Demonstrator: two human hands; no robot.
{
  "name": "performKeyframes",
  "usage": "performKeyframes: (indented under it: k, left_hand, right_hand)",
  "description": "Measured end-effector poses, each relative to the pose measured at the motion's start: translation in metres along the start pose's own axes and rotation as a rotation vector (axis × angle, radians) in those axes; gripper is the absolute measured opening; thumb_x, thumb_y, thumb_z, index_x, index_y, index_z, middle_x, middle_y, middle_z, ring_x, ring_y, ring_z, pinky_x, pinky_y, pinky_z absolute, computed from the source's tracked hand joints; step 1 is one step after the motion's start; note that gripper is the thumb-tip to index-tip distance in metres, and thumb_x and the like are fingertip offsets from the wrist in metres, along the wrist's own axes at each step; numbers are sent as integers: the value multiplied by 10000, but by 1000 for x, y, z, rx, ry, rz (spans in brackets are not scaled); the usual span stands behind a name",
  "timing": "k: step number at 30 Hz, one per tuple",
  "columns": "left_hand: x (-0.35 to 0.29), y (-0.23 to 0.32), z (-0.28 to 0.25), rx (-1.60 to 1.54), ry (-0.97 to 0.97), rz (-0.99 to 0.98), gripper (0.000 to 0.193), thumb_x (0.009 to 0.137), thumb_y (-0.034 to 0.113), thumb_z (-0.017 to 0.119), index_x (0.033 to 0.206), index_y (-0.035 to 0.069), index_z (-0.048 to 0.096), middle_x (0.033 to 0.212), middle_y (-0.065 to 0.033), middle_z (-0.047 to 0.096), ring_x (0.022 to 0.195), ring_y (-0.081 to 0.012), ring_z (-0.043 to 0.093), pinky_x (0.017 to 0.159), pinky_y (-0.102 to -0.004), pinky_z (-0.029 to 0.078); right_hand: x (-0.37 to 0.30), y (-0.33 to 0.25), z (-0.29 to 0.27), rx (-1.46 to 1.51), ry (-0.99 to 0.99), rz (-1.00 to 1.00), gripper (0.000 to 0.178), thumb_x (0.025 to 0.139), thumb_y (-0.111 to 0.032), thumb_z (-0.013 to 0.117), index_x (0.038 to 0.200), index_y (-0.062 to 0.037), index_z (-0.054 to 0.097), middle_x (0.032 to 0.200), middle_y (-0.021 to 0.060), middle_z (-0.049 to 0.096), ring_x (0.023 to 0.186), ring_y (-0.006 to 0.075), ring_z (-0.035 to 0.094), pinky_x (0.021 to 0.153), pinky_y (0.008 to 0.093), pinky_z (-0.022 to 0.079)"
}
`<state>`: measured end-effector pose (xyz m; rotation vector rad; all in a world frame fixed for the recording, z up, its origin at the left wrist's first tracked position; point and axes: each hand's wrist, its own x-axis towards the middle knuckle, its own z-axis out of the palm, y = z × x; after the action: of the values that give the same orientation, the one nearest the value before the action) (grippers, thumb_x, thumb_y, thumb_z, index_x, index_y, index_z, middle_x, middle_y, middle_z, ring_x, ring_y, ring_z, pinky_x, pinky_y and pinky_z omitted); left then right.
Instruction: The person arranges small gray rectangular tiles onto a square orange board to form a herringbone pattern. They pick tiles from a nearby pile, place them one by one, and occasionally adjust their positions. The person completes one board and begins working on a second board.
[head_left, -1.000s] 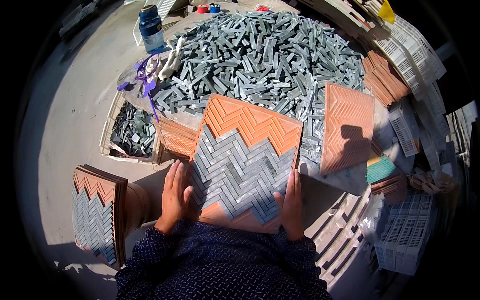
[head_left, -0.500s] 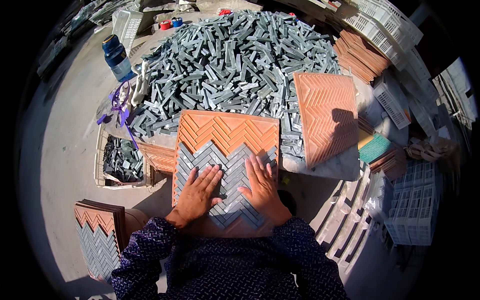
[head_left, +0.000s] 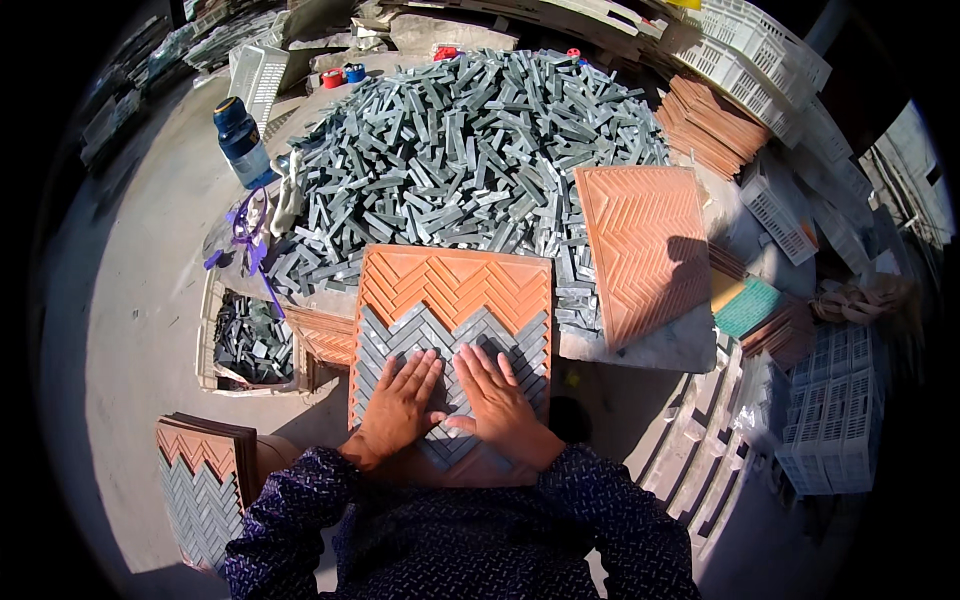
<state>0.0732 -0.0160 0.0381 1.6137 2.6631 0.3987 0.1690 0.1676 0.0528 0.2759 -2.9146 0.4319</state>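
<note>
An orange tray (head_left: 455, 270) with herringbone slots rests upright-tilted before me, against the table's near edge. Grey stone strips (head_left: 480, 335) fill its middle and lower slots in a zigzag; the far slots are bare. My left hand (head_left: 400, 400) lies flat on the strips, fingers stretched forward. Close beside it, my right hand (head_left: 498, 400) presses flat on the strips too, its thumb near the left thumb. Neither hand grasps anything. Part of the tray's lower end is hidden by my hands and clothing.
A heap of loose grey strips (head_left: 460, 150) covers the table. Another orange tray (head_left: 645, 250), unfilled, leans at the right. A bin of dark pieces (head_left: 250, 340) stands left, above a partly filled tray stack (head_left: 200, 490). A blue bottle (head_left: 240, 145) and white crates (head_left: 825, 410) flank the table.
My right hand has slid left across the strips, toward my left hand. The whole scene sits slightly lower in view.
</note>
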Motion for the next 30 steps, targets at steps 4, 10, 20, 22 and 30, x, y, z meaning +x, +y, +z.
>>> performKeyframes:
  k: [4,10,20,22,30]
  left_hand:
    - [0,-10,-6,-44,49,1,645,852,301,572,1399,44,346,1466,-130,328,1355,-286,310,1099,-513,205]
    - [23,-45,-28,-31,167,-128,693,864,380,543,1421,44,307,1475,-121,316,1371,-273,278,1113,-494,163]
    - [29,-55,-9,-20,149,-124,718,867,476,495,1411,39,324,1460,-117,339,1374,-250,273,1120,-489,140]
    - [28,-55,-9,-23,146,-130,714,870,476,490,1410,39,324,1464,-113,335,1372,-251,275,1119,-490,137]
    - [25,-42,-19,78,160,-163,810,806,533,543,1423,63,311,1491,-91,291,1384,-256,246,1100,-548,142]
  right_hand:
    - [2,-8,20,-22,-26,-23,887,816,-616,478,1397,30,301,1484,180,252,1387,285,217,1119,468,146]
    - [20,-13,3,50,-86,-10,901,797,-587,540,1406,25,279,1496,179,212,1399,281,180,1116,504,128]
    - [46,-3,21,42,-74,42,933,779,-557,603,1420,21,246,1498,201,193,1407,291,155,1120,504,129]
    - [47,-1,21,18,-80,9,934,776,-553,609,1420,18,248,1498,199,194,1408,291,152,1121,502,128]
    - [28,5,7,-18,21,107,910,818,-606,515,1405,44,270,1497,197,202,1408,298,151,1116,504,108]
